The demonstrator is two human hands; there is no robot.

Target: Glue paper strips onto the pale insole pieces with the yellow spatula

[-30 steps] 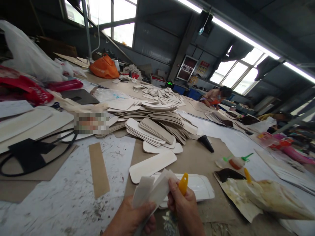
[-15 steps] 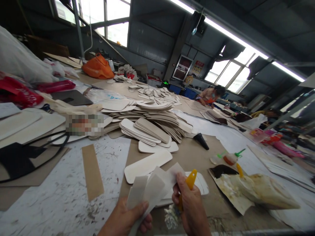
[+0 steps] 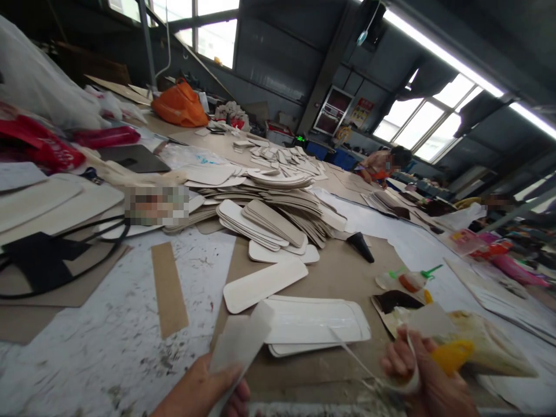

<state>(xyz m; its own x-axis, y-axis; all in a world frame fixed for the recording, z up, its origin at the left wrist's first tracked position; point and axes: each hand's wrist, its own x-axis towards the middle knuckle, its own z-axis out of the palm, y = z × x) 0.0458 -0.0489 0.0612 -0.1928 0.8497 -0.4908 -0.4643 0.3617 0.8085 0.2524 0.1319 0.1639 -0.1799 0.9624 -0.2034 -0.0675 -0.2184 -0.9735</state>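
Observation:
At the bottom edge my left hand [image 3: 204, 391] is closed on a pale rounded strip [image 3: 241, 341] that sticks up and away from me. My right hand [image 3: 428, 379] sits far to the right, closed round a yellow scraper [image 3: 452, 354] and pinching a thin whitish backing film [image 3: 414, 324] that trails back toward the left. Between the hands lie stacked white rounded panels [image 3: 310, 324] on the brown board.
A single white strip [image 3: 263, 284] and a big heap of beige strips [image 3: 273, 214] lie beyond. A brown card strip [image 3: 168, 288] rests at left, glue bottles [image 3: 412, 281] and a stained bag [image 3: 490, 347] at right. Another person [image 3: 382, 165] works far back.
My right hand has swung out to the right with the scraper, pulling the film off the strip. The left hand keeps its strip low; the white panels now show between the hands.

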